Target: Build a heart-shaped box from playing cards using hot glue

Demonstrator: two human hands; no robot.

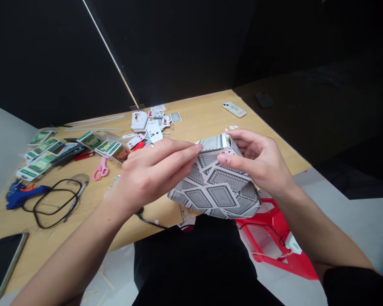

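An object covered in overlapping grey-backed playing cards is held up over the table's front edge, above my lap. My right hand grips its upper right corner, with the thumb on the near face and the fingers behind. At its upper left edge my left hand is closed, fingertips pressed together against the cards. What the left thumb touches is hidden behind the hand. Beyond my hands lie loose playing cards and a stack of cards.
On the wooden table are pink scissors, a blue glue gun, a coiled black cable, and packaged items. One phone lies at the back, another phone at the left. A red plastic stool stands below right.
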